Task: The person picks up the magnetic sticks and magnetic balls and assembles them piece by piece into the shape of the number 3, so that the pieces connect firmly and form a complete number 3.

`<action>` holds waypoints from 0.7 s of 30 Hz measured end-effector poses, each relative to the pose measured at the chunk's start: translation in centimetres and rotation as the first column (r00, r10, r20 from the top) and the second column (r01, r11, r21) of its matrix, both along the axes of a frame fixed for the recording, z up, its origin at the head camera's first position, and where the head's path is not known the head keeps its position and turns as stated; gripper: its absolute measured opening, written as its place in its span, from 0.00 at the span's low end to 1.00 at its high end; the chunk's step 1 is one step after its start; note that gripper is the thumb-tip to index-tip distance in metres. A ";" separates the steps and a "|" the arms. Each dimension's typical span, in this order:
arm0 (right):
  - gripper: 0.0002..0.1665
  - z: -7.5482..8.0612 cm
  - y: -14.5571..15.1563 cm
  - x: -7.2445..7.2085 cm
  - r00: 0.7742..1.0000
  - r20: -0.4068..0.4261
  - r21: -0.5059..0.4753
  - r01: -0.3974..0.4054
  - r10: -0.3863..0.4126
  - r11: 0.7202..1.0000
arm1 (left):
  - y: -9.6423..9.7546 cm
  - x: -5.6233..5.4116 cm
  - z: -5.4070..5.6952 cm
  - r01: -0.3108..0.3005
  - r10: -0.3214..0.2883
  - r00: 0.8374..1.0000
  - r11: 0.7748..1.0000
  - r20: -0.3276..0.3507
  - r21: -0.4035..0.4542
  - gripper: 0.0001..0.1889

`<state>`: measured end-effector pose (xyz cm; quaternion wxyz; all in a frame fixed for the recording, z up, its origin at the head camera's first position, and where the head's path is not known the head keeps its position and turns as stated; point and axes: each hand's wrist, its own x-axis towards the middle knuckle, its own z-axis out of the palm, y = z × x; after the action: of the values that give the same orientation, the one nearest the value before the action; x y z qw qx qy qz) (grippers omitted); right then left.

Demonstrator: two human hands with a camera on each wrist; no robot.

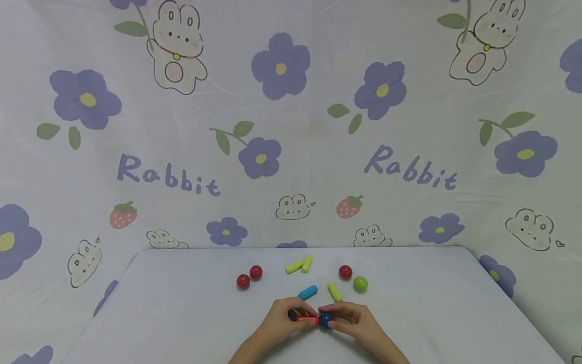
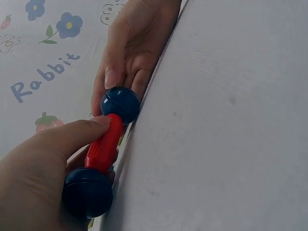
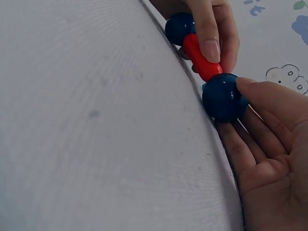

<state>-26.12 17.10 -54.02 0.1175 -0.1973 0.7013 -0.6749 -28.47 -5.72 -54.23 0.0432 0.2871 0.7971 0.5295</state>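
My left hand [image 1: 279,321] pinches a red rod [image 2: 103,147] between thumb and fingers. One dark blue ball [image 2: 87,192] sits at the rod's end nearer the left palm. At its other end is a second dark blue ball [image 3: 224,97], touching the rod, and my right hand [image 1: 359,322] holds this ball with its thumb on one side and fingers on the other. Together the rod and balls form a dumbbell shape above the near part of the white table. Whether the second ball is fixed on the rod cannot be told.
A blue rod [image 1: 308,292] and a yellow-green rod [image 1: 334,291] lie just beyond the hands. Farther back are two yellow-green rods [image 1: 294,267], two red balls [image 1: 243,281] at left, and a red ball [image 1: 345,272] with a green ball [image 1: 360,284] at right. A patterned cloth hangs behind.
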 end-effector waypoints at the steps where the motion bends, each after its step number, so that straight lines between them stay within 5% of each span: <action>1: 0.23 0.0 0.0 0.0 1.000 0.001 0.001 0.006 -0.006 1.000 | 0.0 0.0 0.0 -0.001 0.001 1.000 1.000 0.001 0.000 0.09; 7: 0.22 -0.2 0.1 0.2 0.999 -0.009 0.011 0.036 -0.036 0.999 | -0.1 0.5 0.6 -0.004 0.004 1.000 1.000 0.024 0.001 0.08; 14: 0.20 -0.5 0.2 0.1 0.996 -0.053 0.001 0.074 -0.074 0.997 | 0.0 2.0 3.1 0.010 -0.010 1.000 1.000 0.026 0.027 0.08; 21: 0.18 0.3 0.4 0.0 0.977 -0.113 0.051 0.188 -0.181 0.981 | 0.0 0.4 0.1 -0.013 0.013 1.000 1.000 0.007 0.011 0.08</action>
<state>-26.15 17.49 -53.69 0.0225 -0.1637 0.7424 -0.6493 -28.11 -5.73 -54.10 0.0411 0.2802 0.7959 0.5351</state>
